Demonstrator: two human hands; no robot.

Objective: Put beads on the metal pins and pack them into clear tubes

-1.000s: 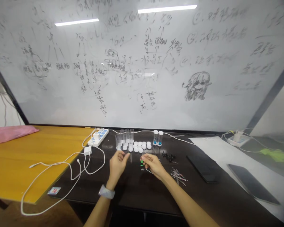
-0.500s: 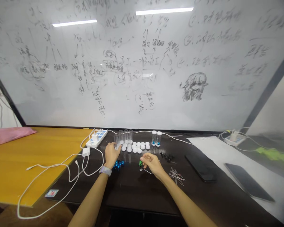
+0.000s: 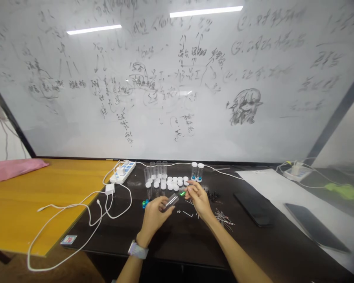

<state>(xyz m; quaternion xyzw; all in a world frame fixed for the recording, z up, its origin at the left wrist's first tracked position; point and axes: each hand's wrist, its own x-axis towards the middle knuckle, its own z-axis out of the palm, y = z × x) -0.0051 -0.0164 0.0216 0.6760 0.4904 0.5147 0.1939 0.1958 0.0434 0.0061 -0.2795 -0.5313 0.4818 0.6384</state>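
On the dark desk, going left to right, a small cluster of blue beads lies just beside my left hand, whose fingers are curled closed around a clear plastic tube. I'm holding the tube tilted, low over the desk, with its far end pointing toward my other hand, though I can't tell from here which end is open. Behind it stand a row of clear upright tubes and a cluster of white caps. My right hand is close by without touching the left, its thumb and forefinger almost shut and pinching a tiny green part, glossy but too small to make out its shape. I judge that I'm at the loading stage, so the next move calls for lining the green part up with the tube's mouth and releasing it gently. Farther right, two capped tubes with blue contents stand upright, and a pile of black parts and a loose bunch of wire-legged parts lie on the desk.
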